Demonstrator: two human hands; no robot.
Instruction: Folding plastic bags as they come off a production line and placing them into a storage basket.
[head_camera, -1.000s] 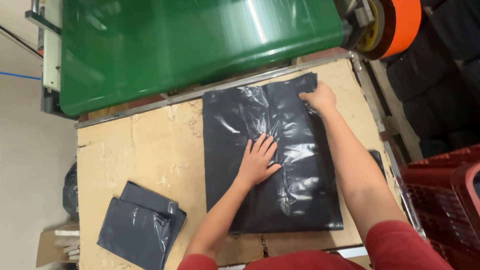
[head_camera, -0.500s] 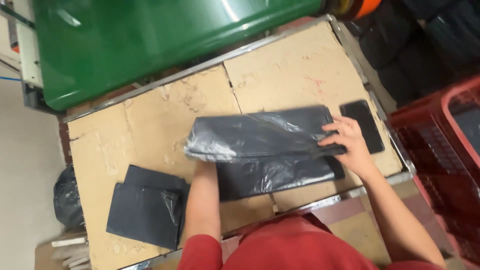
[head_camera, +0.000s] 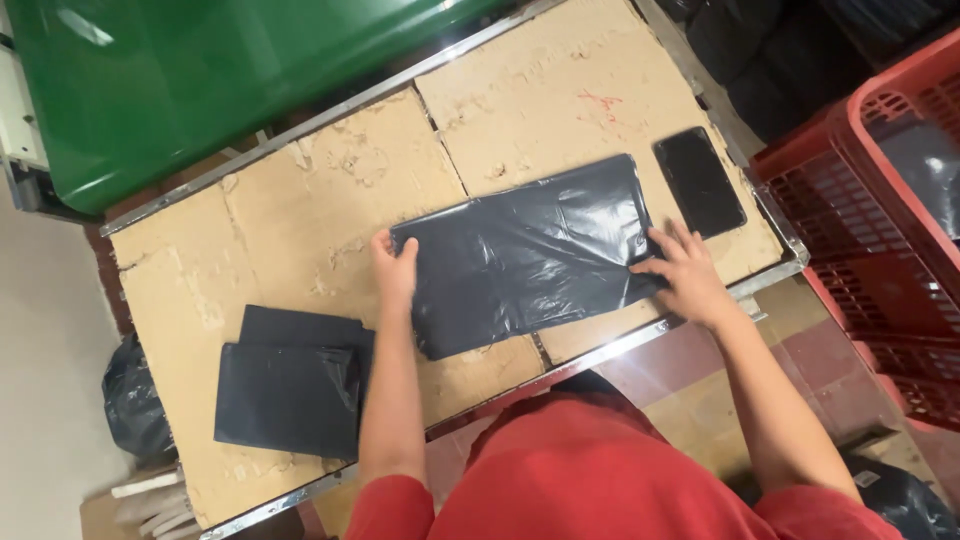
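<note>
Since 0.5 s ago I flattened the folded black bag; left hand and right hand, fingers spread, press its ends; keeping edges aligned matters most.

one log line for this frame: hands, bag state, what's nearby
left hand: flat on bag's left end | right hand: pressing right end | black plastic bag: folded into strip on cardboard | folded bag stack: front left | phone: right

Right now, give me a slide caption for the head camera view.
Left hand and right hand press flat the ends of a folded black plastic bag on a cardboard-topped table, beside a stack of folded bags.
</note>
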